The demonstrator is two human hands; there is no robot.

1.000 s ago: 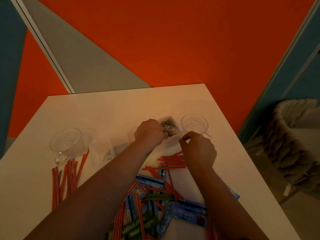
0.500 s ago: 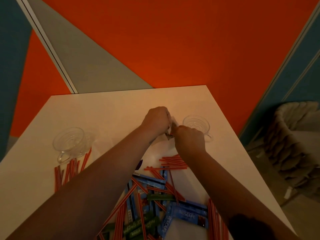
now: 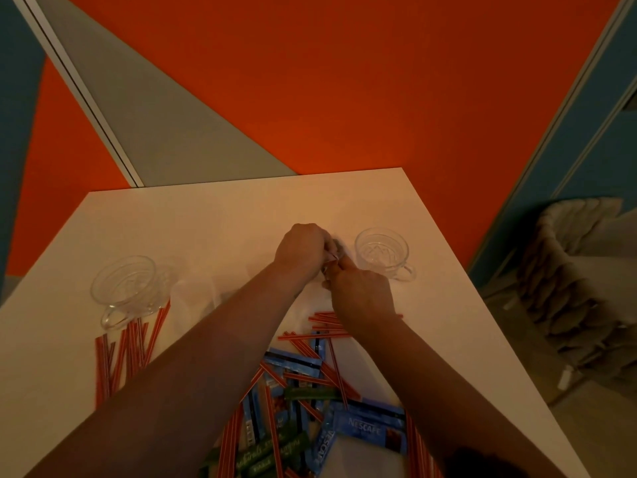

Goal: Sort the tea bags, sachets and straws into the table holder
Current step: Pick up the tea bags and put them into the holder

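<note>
1. Head view: I see left hand (image 3: pixel 303 250) and right hand (image 3: pixel 362 291), fingers pinched together on a small tea bag (image 3: pixel 333 251) beside the right glass cup (image 3: pixel 381 250).
2. Straws (image 3: pixel 124 350) and sachets (image 3: pixel 368 431) crowd the near bench (image 3: pixel 213 219); its far half lies bare.

- The left hand (image 3: pixel 303 250) is far out in front, with its back facing up and its fingers curled in tight.
- The right hand (image 3: pixel 362 293) is just beside it, a bit nearer, with its fingers bent and pinched together.
- The 2 hands touch at the fingertips.
- Both arms are bare and reach forward, coming close together at the wrists.
</note>
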